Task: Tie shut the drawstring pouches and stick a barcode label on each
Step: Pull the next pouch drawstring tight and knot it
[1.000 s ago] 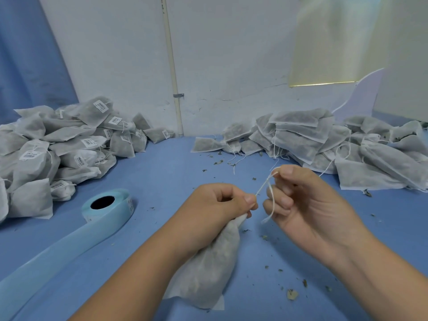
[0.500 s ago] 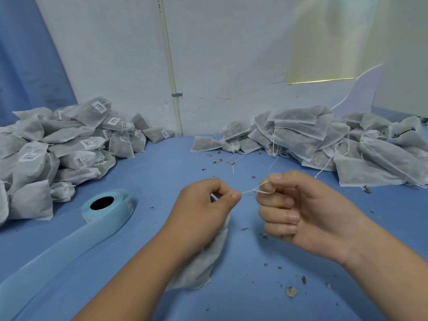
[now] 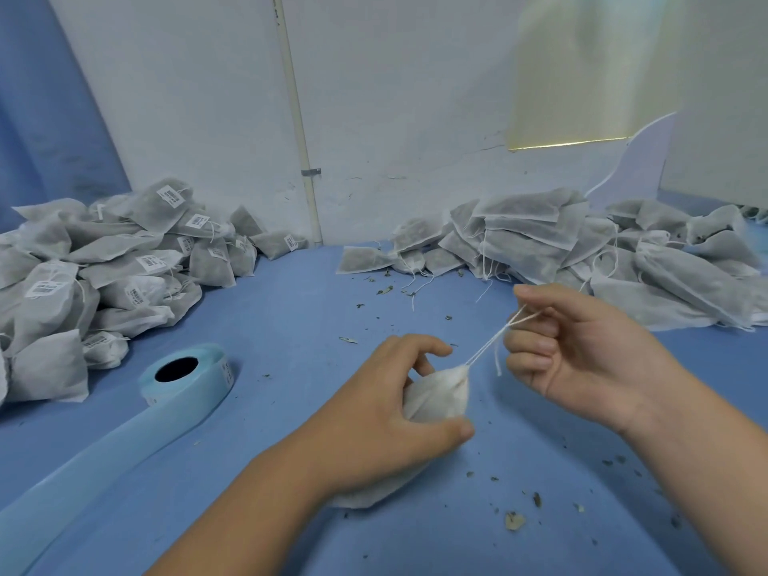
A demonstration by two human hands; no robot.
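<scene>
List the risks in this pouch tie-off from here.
The right hand pulls the thin drawstring taut from the gathered pouch; a harder tug might snap it or tear the fabric.
The left hand grips only the pouch's body; if it slips, the neck may reopen and spill more crumbs like those on the table.
The label roll lies apart to the left, so fetching it means releasing one grip.

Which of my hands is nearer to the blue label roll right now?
Left. The left hand, gripping the pouch, is to the right of the label roll. The right hand, holding the drawstring taut, is farther right again.
</scene>
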